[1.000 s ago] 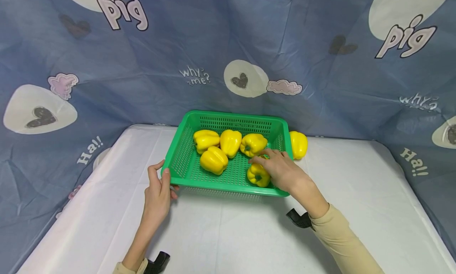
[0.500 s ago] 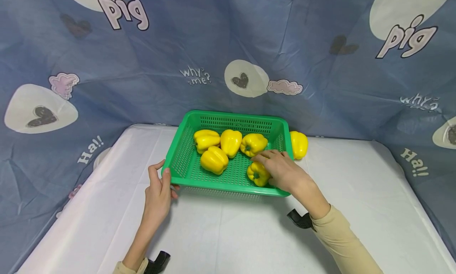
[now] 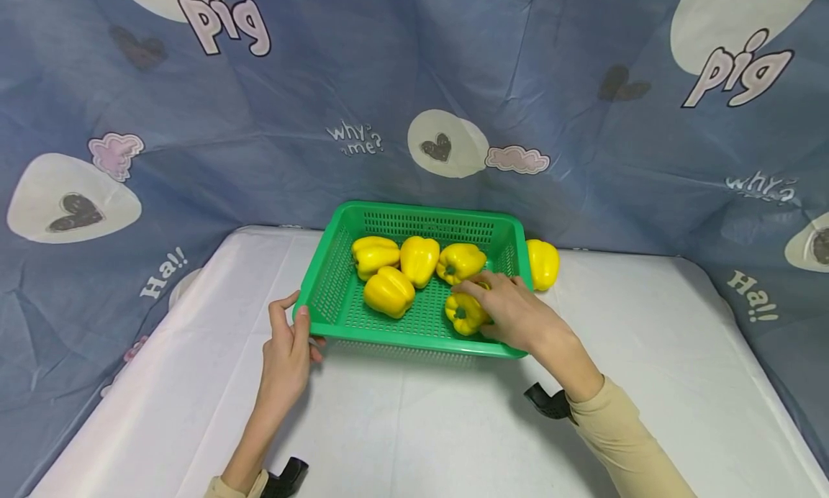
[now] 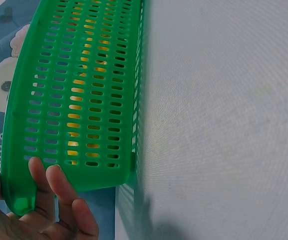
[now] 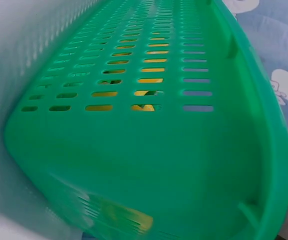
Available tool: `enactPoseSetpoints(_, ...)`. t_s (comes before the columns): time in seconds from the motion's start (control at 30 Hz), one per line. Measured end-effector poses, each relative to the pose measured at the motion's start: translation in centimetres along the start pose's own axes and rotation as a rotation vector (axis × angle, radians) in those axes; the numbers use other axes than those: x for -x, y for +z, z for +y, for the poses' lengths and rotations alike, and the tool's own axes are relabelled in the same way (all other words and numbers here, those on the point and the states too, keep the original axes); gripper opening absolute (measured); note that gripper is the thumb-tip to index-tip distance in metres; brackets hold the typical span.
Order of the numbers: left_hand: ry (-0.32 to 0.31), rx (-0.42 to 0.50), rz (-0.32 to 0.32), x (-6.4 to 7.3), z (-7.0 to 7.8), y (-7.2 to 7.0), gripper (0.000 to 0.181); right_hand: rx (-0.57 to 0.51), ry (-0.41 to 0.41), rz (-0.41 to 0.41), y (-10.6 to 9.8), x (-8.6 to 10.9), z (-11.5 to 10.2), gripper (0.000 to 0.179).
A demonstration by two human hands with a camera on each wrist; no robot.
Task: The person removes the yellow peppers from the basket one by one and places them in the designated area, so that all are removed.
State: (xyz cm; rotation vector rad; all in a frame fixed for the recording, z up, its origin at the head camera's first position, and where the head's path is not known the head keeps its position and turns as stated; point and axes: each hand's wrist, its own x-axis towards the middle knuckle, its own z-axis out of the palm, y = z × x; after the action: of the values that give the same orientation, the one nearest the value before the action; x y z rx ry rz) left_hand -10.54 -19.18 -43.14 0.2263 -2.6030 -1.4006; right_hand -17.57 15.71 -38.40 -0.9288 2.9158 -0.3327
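Backdrop cloth (image 3: 388,73), blue, printed with lettering, hearts and pale blobs, hanging behind. Tabletop (image 3: 401,426), covered in white. Green plastic basket (image 3: 414,341), rectangular, with slotted walls, at the far side of the tabletop near the backdrop cloth. Right hand (image 3: 512,312), beige-sleeved, reaching over the basket's near right corner, fingers and thumb curled around one yellow bell pepper. Left hand (image 3: 289,347), gripping the near left corner, thumb on the rim, fingers against the outer wall. Gripped bell pepper (image 3: 465,315), inside the basket's right part, stem end showing. Four loose bell peppers (image 3: 389,292), yellow, inside: three along the far side, one in front. Outer bell pepper (image 3: 544,265), yellow, on the tabletop just beside the right wall. Black fittings (image 3: 549,401), one at each wrist.
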Motion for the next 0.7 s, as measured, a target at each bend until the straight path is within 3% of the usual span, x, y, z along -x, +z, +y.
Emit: enactPoseSetpoints(0.7, 0.007, 0.006, 0.001, -0.04, -0.16, 0.0, 0.05, 0.044, -0.016, 0.139, -0.74, 0.77, -0.49, 0.072)
